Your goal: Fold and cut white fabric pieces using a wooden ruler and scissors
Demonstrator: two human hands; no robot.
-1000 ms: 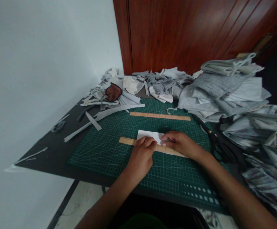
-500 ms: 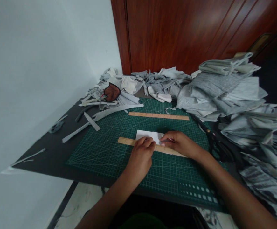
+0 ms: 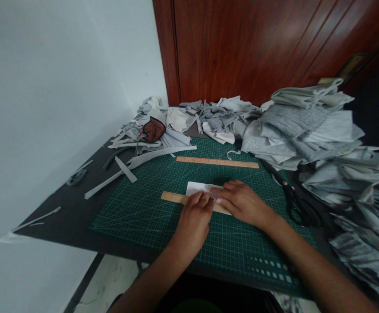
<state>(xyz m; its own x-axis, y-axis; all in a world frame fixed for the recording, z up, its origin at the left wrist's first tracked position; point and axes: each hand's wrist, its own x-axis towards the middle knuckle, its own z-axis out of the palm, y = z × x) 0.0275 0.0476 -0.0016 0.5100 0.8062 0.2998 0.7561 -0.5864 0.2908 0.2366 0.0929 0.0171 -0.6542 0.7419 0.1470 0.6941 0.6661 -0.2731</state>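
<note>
Sheet of white (image 3: 196, 188) is laid on the green mat (image 3: 127, 213), under the fingers of both hands, its near part crossed by a wooden ruler (image 3: 172, 197). The ruler is touched by the curled left hand (image 3: 192, 221), whether anything is pinched cannot be told; the right hand (image 3: 246, 203) is lowered sideways, thumb and forefinger parted. Both forearms are stretched from the near side.

1. Here's the left hand (image 3: 194, 214), fingers bunched on the near wooden ruler (image 3: 172, 197), which lies across a white sheet (image 3: 194, 187).
2. And the right hand (image 3: 246, 204) spans the sheet's right part, fingertips close to the left's!
3. Underneath, a green cutting mat (image 3: 137, 217); farther back, a second wooden ruler (image 3: 218, 162).
4. Over right, black scissors (image 3: 298, 206) beside heaped grey fabric (image 3: 306, 130).
5. Back left, a brown piece (image 3: 154, 129) sits among pale scraps (image 3: 177, 119).
</note>
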